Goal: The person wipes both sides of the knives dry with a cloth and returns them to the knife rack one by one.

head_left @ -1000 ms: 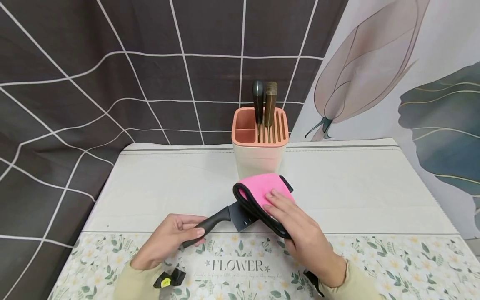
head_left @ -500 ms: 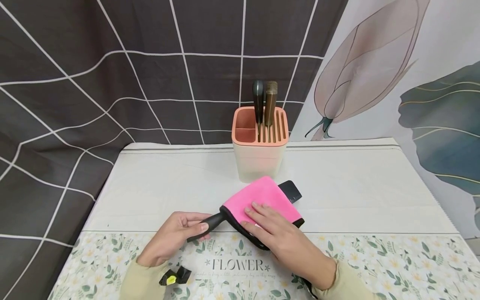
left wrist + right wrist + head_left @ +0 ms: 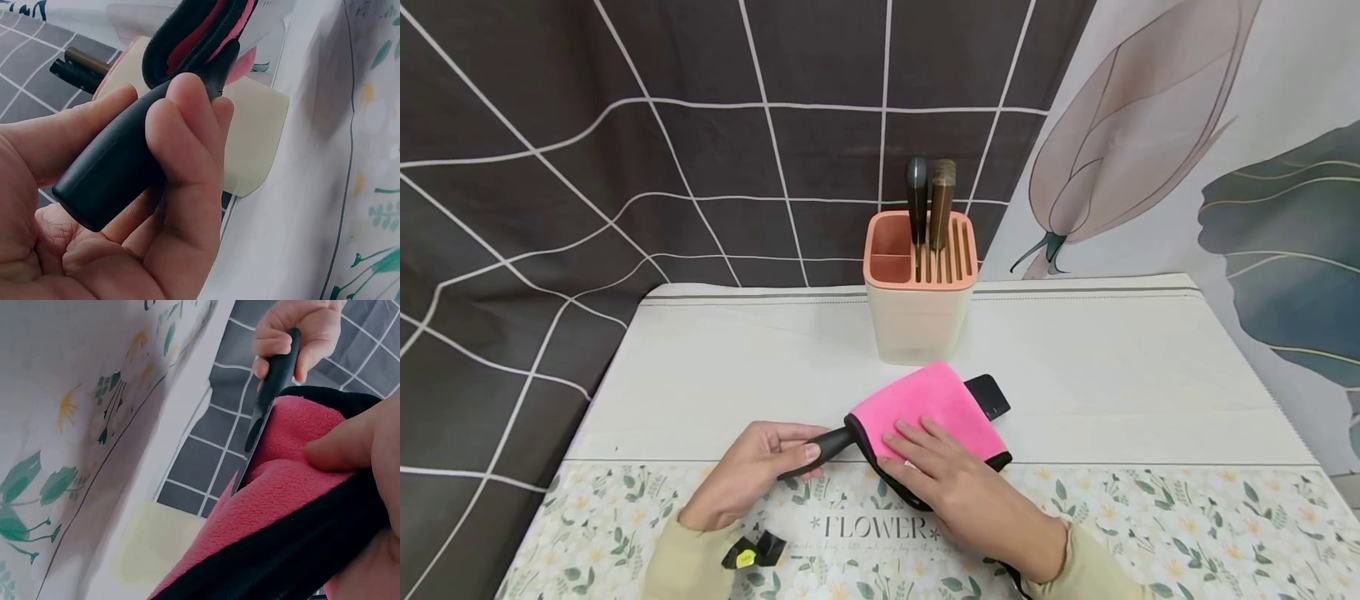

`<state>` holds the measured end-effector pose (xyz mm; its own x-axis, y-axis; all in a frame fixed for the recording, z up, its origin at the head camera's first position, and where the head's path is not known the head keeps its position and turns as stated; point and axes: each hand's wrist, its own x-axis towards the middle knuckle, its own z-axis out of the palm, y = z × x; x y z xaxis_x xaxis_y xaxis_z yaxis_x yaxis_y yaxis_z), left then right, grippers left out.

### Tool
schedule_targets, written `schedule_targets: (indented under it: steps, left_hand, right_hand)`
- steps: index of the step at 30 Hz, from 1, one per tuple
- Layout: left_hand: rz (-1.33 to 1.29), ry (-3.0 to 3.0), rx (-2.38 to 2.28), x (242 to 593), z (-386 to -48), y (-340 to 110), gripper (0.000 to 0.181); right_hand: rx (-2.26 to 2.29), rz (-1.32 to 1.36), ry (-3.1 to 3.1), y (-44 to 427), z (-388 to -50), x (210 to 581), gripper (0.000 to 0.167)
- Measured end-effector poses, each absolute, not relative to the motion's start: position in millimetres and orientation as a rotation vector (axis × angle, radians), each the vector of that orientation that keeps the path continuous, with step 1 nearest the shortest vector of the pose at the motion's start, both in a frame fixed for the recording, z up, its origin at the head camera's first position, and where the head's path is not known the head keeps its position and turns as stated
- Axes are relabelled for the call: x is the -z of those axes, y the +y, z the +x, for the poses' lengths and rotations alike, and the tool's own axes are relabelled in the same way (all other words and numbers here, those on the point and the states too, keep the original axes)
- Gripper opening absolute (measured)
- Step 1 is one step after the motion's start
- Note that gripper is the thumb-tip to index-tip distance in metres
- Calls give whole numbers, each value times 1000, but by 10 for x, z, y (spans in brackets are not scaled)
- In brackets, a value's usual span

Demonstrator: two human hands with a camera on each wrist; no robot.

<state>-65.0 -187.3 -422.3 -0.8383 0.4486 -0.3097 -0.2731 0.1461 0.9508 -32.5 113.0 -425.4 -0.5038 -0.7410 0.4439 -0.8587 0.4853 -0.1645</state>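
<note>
Hands are apart from each other, both occupied, both in front of the knife block. Left hand (image 3: 745,471) is clamped on the black handle of the knife (image 3: 831,446), front-left of the block. Folded pink cloth (image 3: 917,408) is pinched by the right hand (image 3: 966,500), fingers laid over its top face, thumb on the other side per the right wrist view; it is wrapped around the blade, directly in front of the block.

Knife is lying slantwise, handle to the front-left of the block, squared dark blade end sticking out of the cloth just front-right of it. Most of the blade is covered. Contact with the table (image 3: 737,367) can't be confirmed.

Status, as judged: wiping is under way. Blade is enclosed, so cleanliness under the cloth can't be read. Left to do, probably: exposed end to be covered, cloth to be taken off, knife to be put down. Knife is outside the block for now.

In the block (image 3: 921,325) itself, a black handle (image 3: 917,200) and a brown handle (image 3: 942,204) are seated upright in the slotted side, next to the divided compartment. Behind the block a dark gridded curtain (image 3: 820,154) is hung; leaf-print fabric (image 3: 1135,150) behind-right.
</note>
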Motion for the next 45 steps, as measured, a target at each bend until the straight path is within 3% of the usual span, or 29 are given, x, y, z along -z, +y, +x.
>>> schedule_targets:
  steps: [15,18,22,40,45]
  left_hand:
    - [158,1884,-1787,4169,-674,-1891,45]
    - [161,1882,-1799,4151,-672,-1893,45]
    - [153,1887,-1796,4154,-686,-1898,45]
    - [169,1918,-1799,4147,-710,-1945,45]
    - [198,1926,-1804,4140,-722,-1962,45]
  right_hand:
    - [-538,1266,-2443,1213,-340,4282,56]
    - [-548,1234,-2449,1247,-362,4280,48]
    - [-573,1207,-2437,1303,-393,4281,61]
    - [-566,1017,-2511,1563,-470,4261,68]
    - [-562,974,-2550,1619,-494,4249,78]
